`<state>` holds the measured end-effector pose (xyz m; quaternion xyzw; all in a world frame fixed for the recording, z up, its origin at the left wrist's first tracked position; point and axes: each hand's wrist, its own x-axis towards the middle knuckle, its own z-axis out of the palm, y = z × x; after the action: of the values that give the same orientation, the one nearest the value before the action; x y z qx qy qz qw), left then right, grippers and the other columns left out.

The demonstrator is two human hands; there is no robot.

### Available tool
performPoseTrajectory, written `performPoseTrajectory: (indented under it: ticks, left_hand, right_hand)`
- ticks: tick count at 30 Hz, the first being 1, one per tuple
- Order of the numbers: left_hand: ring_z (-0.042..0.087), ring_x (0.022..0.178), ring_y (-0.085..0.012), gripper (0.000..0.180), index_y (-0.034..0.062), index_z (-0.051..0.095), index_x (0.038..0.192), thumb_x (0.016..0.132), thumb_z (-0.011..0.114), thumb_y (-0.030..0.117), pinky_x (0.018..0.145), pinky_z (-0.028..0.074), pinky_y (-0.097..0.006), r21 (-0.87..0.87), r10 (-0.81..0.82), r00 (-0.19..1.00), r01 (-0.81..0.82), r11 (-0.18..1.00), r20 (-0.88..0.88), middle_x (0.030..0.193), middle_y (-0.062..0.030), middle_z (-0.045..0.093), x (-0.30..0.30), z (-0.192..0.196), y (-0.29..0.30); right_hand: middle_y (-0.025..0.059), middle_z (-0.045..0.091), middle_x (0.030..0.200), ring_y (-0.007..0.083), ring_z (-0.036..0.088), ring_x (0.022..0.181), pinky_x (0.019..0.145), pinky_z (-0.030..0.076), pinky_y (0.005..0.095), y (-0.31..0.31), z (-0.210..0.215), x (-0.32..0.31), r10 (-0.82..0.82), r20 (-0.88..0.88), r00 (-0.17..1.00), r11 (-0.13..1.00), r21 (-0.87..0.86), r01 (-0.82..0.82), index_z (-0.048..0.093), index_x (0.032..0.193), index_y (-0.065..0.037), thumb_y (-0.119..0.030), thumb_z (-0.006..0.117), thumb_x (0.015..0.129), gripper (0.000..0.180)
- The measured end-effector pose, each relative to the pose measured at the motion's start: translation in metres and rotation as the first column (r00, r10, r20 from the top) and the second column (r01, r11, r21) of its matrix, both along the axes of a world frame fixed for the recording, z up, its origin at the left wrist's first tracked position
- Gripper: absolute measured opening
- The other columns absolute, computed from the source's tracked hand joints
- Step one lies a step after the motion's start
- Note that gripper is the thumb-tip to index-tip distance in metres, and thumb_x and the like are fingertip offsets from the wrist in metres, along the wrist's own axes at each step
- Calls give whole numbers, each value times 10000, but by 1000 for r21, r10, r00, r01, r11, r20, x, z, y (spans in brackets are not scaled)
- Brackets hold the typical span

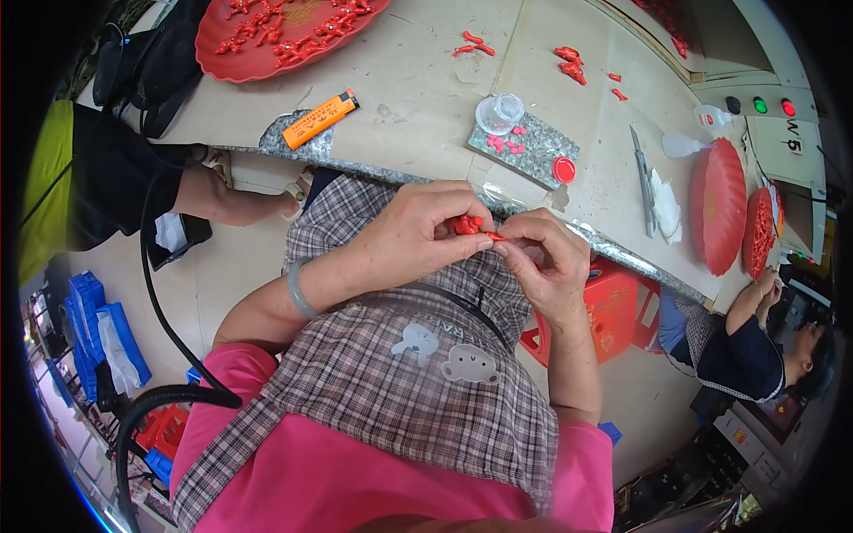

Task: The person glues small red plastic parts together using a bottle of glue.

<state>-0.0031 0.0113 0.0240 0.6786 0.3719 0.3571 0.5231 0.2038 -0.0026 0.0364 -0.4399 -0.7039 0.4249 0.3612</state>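
Observation:
Just in front of the table's near edge, both my hands meet over my checked apron. My left hand (413,226), with a pale bangle on its wrist, is closed on a small glossy red figurine (467,225). Its fingers cover part of the figurine, so the full shape is hidden. A thin red piece (497,236) sits at the figurine's right side. Thumb and fingers of my right hand (551,262) pinch that piece. Whether the two red parts are joined, I cannot tell.
Beyond my hands, a granite slab (544,144) bears a clear cup (500,114), pink bits and a red cap (564,170). An orange lighter (320,119), a red tray (235,67) of figurines and loose red parts (570,66) lie around. Another person (737,342) works at right.

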Motion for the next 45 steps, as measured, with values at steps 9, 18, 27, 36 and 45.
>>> performPoseTrajectory:
  ticks: [9, 18, 27, 36, 45]
  left_hand:
    - [552, 727, -60, 119, -17, 665, 915, 895, 671, 100, 643, 467, -229, -396, -21, 980, 100, 913, 197, 836, -23, 620, 0, -8, 1]
    - [537, 799, -54, 204, -3, 636, 1126, 947, 543, 25, 677, 464, -210, -412, -15, 961, 133, 901, 277, 967, -27, 585, 1, -3, 0]
    - [644, 818, -109, 234, -19, 620, 1163, 942, 543, -4, 713, 528, -234, -410, -109, 970, 191, 892, 216, 1011, -81, 619, -2, 0, 0]
    - [668, 889, -130, 203, -32, 640, 1100, 900, 606, -20, 802, 559, -265, -391, -85, 983, 142, 909, 160, 1006, -90, 644, -1, -6, -2]
    - [677, 891, -148, 165, -27, 636, 1057, 898, 590, -28, 782, 561, -260, -348, -114, 980, 164, 923, 161, 1012, -86, 620, 0, -8, -2]
  right_hand:
    - [118, 664, 850, 241, 668, 726, 605, 539, 318, 0, 1, -4, -16, 132, 991, 921, 387, -37, 663, 886, -3, 65, 773, 689, 235]
    - [83, 664, 887, 104, 645, 739, 628, 526, 215, 0, 1, 12, -347, -163, 924, 924, -229, 306, 656, 937, 38, 93, 679, 826, 126]
    - [53, 640, 936, 92, 619, 799, 657, 515, 224, 26, -10, 46, -363, -116, 925, 930, -101, 352, 641, 981, 33, 54, 627, 893, 91]
    - [97, 654, 895, 171, 665, 802, 683, 538, 276, 41, -8, 46, -367, 194, 910, 904, 304, 300, 677, 925, -4, 46, 680, 834, 104]
    - [100, 643, 869, 214, 660, 772, 655, 531, 308, 44, -3, 45, -359, 327, 874, 853, 495, 166, 676, 916, -17, 68, 677, 805, 139]
